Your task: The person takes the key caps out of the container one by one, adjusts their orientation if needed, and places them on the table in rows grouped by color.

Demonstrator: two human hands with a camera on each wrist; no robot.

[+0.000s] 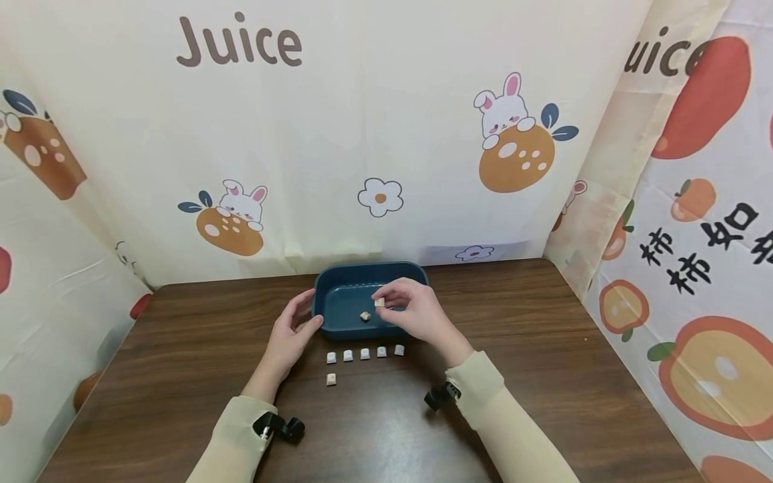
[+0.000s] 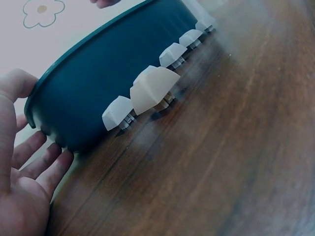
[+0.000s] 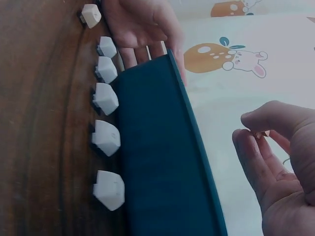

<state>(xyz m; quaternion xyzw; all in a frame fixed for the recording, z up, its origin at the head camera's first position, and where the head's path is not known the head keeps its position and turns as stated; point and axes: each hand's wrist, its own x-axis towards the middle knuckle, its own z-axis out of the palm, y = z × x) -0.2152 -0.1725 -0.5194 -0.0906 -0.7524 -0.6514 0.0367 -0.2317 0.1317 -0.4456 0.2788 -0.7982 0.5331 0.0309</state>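
Note:
A dark teal plastic tray [image 1: 344, 333] stands at the far side of the table; one small keycap [image 1: 365, 316] is visible inside it. My left hand [image 1: 293, 335] holds the tray's left end, thumb at the near corner of the rim and fingers along the side wall. Over the tray, my right hand [image 1: 413, 310] pinches a pale keycap [image 1: 379, 302] between thumb and fingers. In the right wrist view that keycap is mostly hidden by the fingertips. Several white keycaps [image 1: 365, 353] form a row before the tray, and a cream keycap [image 1: 331, 380] sits nearer, at the row's left end.
The brown wooden table [image 1: 519, 416] reaches back to a printed cloth wall [image 1: 326, 134]. Another printed cloth [image 1: 682, 221] stands along the right side. Each wrist carries a small black camera, such as the left one [image 1: 279, 427].

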